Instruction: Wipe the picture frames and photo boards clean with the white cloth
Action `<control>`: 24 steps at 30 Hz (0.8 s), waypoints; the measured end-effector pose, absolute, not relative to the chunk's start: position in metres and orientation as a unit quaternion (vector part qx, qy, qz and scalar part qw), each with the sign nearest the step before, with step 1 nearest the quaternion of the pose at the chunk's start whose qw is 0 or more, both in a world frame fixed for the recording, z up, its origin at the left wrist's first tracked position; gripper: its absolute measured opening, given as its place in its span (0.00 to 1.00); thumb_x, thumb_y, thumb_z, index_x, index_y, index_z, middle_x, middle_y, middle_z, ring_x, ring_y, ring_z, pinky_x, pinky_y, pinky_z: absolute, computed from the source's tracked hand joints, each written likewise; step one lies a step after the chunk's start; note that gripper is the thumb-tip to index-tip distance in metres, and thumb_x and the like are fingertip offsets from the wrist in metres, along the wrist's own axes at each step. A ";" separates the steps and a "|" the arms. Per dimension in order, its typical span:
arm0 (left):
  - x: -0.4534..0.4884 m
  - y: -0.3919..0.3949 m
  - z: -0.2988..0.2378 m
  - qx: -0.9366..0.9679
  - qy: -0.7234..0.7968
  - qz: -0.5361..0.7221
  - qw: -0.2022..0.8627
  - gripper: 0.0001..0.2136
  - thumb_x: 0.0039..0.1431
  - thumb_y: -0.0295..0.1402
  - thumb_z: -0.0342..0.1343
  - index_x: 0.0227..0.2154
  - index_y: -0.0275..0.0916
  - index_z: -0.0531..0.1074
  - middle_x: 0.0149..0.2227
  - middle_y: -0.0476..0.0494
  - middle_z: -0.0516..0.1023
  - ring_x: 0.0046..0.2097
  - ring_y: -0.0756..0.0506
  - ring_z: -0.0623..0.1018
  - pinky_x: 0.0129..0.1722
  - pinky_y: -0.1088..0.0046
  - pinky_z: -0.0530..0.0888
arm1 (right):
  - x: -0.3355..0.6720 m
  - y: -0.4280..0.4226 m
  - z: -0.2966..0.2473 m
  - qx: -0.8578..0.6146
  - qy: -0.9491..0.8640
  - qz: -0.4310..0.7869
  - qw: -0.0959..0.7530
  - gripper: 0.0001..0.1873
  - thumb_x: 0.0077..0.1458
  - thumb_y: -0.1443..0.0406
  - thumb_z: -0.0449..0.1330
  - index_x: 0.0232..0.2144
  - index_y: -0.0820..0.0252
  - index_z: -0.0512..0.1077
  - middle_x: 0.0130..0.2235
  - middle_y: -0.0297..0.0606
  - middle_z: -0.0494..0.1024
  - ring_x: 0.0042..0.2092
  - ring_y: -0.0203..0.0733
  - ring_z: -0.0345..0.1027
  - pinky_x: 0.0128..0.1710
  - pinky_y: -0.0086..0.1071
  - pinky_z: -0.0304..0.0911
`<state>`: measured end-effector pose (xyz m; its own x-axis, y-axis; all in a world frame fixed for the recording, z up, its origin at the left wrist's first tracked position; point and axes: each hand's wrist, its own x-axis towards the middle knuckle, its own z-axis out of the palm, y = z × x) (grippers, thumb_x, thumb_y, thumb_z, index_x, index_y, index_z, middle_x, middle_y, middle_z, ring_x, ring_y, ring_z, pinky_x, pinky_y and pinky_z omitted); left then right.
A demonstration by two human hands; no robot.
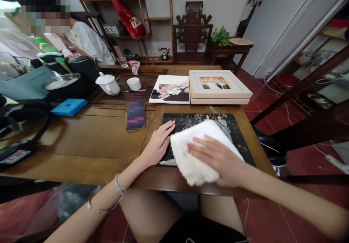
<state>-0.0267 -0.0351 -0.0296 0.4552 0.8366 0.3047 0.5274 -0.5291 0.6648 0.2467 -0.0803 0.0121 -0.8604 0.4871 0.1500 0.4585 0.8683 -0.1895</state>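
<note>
A dark photo panel (240, 137) showing two people lies flat near the table's front edge. My left hand (159, 143) rests on its left edge, fingers stretched out, palm down, holding nothing. Under my right hand (219, 159) is a folded white fluffy cloth (185, 141). That hand presses the cloth onto the photo panel, fingers laid over its top, and the cloth covers much of the picture's middle and lower part.
Behind the panel are a white-edged photo board (174, 94) and stacked wooden picture frames (220, 96). A phone (135, 115), a white cup (133, 84), a lidded white teapot (108, 84), a blue block (69, 107) and headphones (40, 126) stand leftward. Another person (91, 41) is at the far left.
</note>
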 end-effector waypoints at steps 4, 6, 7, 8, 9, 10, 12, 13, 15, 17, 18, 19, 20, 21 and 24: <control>-0.026 -0.035 -0.028 0.819 0.420 0.306 0.244 0.22 0.68 0.30 0.40 0.63 0.46 0.59 0.66 0.42 0.59 0.67 0.41 0.57 0.67 0.50 0.53 | 0.274 -0.024 0.006 -0.372 -0.915 0.037 0.153 0.41 0.40 0.72 0.54 0.61 0.67 0.61 0.63 0.48 0.64 0.66 0.55 0.50 0.64 0.54 0.46; -0.026 -0.035 -0.028 0.820 0.419 0.305 0.242 0.22 0.68 0.30 0.40 0.63 0.45 0.58 0.66 0.42 0.59 0.68 0.41 0.57 0.67 0.50 0.53 | 0.283 -0.007 0.004 -0.415 -0.893 0.022 0.172 0.39 0.41 0.71 0.54 0.60 0.67 0.62 0.62 0.50 0.65 0.65 0.56 0.53 0.64 0.54 0.48; -0.026 -0.035 -0.027 0.821 0.418 0.304 0.242 0.22 0.68 0.30 0.39 0.63 0.45 0.58 0.66 0.42 0.59 0.68 0.41 0.57 0.67 0.50 0.53 | 0.286 -0.003 0.003 -0.428 -0.886 0.016 0.175 0.39 0.42 0.71 0.54 0.60 0.68 0.63 0.62 0.50 0.65 0.64 0.56 0.53 0.64 0.54 0.48; -0.026 -0.035 -0.027 0.822 0.418 0.303 0.241 0.22 0.68 0.30 0.39 0.63 0.45 0.58 0.66 0.42 0.58 0.68 0.41 0.57 0.67 0.50 0.53 | 0.287 -0.004 0.003 -0.434 -0.884 0.012 0.174 0.38 0.42 0.71 0.54 0.60 0.67 0.63 0.62 0.50 0.65 0.65 0.57 0.53 0.64 0.55 0.48; -0.026 -0.035 -0.027 0.822 0.418 0.302 0.241 0.22 0.68 0.30 0.39 0.63 0.45 0.58 0.67 0.42 0.58 0.68 0.41 0.57 0.67 0.50 0.53 | 0.286 -0.008 0.004 -0.432 -0.886 0.009 0.168 0.38 0.42 0.71 0.54 0.60 0.68 0.63 0.62 0.50 0.65 0.65 0.58 0.52 0.63 0.57 0.47; -0.026 -0.035 -0.027 0.822 0.419 0.302 0.241 0.22 0.68 0.29 0.39 0.63 0.45 0.58 0.67 0.42 0.58 0.68 0.41 0.56 0.67 0.50 0.53 | 0.284 -0.016 0.005 -0.418 -0.894 0.009 0.159 0.39 0.41 0.72 0.54 0.60 0.68 0.62 0.62 0.50 0.65 0.65 0.58 0.50 0.63 0.58 0.46; -0.026 -0.036 -0.028 0.821 0.421 0.302 0.241 0.22 0.68 0.29 0.39 0.63 0.45 0.58 0.66 0.42 0.58 0.68 0.41 0.57 0.67 0.50 0.53 | 0.277 -0.039 0.008 -0.359 -0.923 0.020 0.136 0.41 0.39 0.72 0.54 0.61 0.69 0.61 0.63 0.50 0.63 0.67 0.59 0.46 0.64 0.60 0.42; -0.026 -0.036 -0.028 0.820 0.422 0.302 0.241 0.22 0.68 0.29 0.39 0.63 0.45 0.58 0.66 0.42 0.58 0.68 0.41 0.57 0.66 0.50 0.53 | 0.272 -0.052 0.011 -0.315 -0.941 0.031 0.124 0.42 0.39 0.72 0.55 0.61 0.70 0.60 0.64 0.50 0.61 0.67 0.59 0.44 0.64 0.60 0.40; -0.026 -0.035 -0.029 0.819 0.424 0.303 0.242 0.22 0.67 0.29 0.39 0.63 0.45 0.59 0.66 0.42 0.58 0.68 0.41 0.57 0.66 0.50 0.53 | 0.264 -0.075 0.015 -0.221 -0.968 0.060 0.099 0.42 0.40 0.70 0.57 0.61 0.70 0.59 0.65 0.51 0.59 0.68 0.59 0.40 0.65 0.60 0.33; -0.026 -0.035 -0.029 0.819 0.425 0.302 0.241 0.22 0.67 0.29 0.39 0.63 0.44 0.59 0.66 0.42 0.58 0.68 0.41 0.57 0.67 0.50 0.53 | 0.259 -0.088 0.019 -0.155 -0.980 0.089 0.082 0.40 0.44 0.67 0.58 0.61 0.70 0.59 0.65 0.50 0.59 0.69 0.57 0.38 0.66 0.59 0.29; -0.026 -0.035 -0.030 0.819 0.424 0.302 0.241 0.22 0.68 0.29 0.39 0.63 0.44 0.59 0.67 0.42 0.58 0.68 0.41 0.56 0.67 0.50 0.53 | 0.258 -0.089 0.020 -0.137 -0.982 0.103 0.078 0.39 0.45 0.66 0.58 0.61 0.69 0.59 0.65 0.49 0.60 0.69 0.56 0.38 0.66 0.58 0.29; -0.026 -0.035 -0.030 0.820 0.423 0.301 0.241 0.22 0.68 0.29 0.39 0.63 0.44 0.58 0.67 0.42 0.58 0.68 0.41 0.56 0.67 0.50 0.53 | 0.259 -0.086 0.021 -0.133 -0.981 0.114 0.079 0.39 0.46 0.67 0.57 0.61 0.68 0.59 0.65 0.48 0.60 0.69 0.54 0.39 0.66 0.56 0.29; -0.026 -0.035 -0.030 0.821 0.421 0.301 0.241 0.22 0.68 0.29 0.39 0.63 0.44 0.58 0.67 0.42 0.58 0.68 0.41 0.56 0.66 0.50 0.53 | 0.262 -0.079 0.021 -0.141 -0.979 0.123 0.083 0.39 0.45 0.68 0.57 0.62 0.66 0.59 0.64 0.47 0.61 0.69 0.52 0.41 0.67 0.55 0.31; -0.026 -0.035 -0.029 0.821 0.420 0.303 0.240 0.22 0.68 0.29 0.39 0.63 0.44 0.58 0.66 0.41 0.58 0.68 0.41 0.57 0.66 0.50 0.53 | 0.266 -0.069 0.020 -0.161 -0.975 0.127 0.090 0.39 0.45 0.70 0.56 0.62 0.65 0.58 0.64 0.46 0.61 0.68 0.50 0.42 0.67 0.54 0.34; -0.026 -0.035 -0.029 0.819 0.422 0.306 0.240 0.22 0.68 0.30 0.39 0.63 0.45 0.59 0.66 0.42 0.59 0.67 0.41 0.57 0.66 0.50 0.53 | 0.284 -0.032 0.016 -0.266 -0.950 0.113 0.122 0.41 0.42 0.74 0.53 0.62 0.61 0.59 0.64 0.44 0.62 0.67 0.48 0.46 0.66 0.55 0.40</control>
